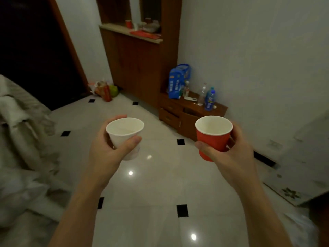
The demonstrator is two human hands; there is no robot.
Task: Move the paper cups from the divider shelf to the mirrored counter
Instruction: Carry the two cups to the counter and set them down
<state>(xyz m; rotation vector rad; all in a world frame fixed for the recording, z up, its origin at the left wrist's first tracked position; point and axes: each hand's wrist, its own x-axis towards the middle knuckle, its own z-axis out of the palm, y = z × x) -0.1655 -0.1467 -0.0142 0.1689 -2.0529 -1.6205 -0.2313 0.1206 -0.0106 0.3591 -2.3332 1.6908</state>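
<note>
My left hand (108, 150) grips a white paper cup (124, 132), held upright and empty over the tiled floor. My right hand (229, 154) grips a red paper cup (213, 136), also upright and empty. Far ahead, a wooden cabinet has a pale counter (115, 28) with a mirror behind it. Another red cup (128, 24) stands on that counter beside some dishes and a red cloth.
A low wooden stand (194, 111) with a blue bag (179, 81) and bottles (210, 98) sits by the right wall. Bedding (21, 132) lies at the left. Bags and a green object (106, 90) rest on the floor near a dark doorway (35, 50). Glossy white tiles (160, 184) stretch ahead.
</note>
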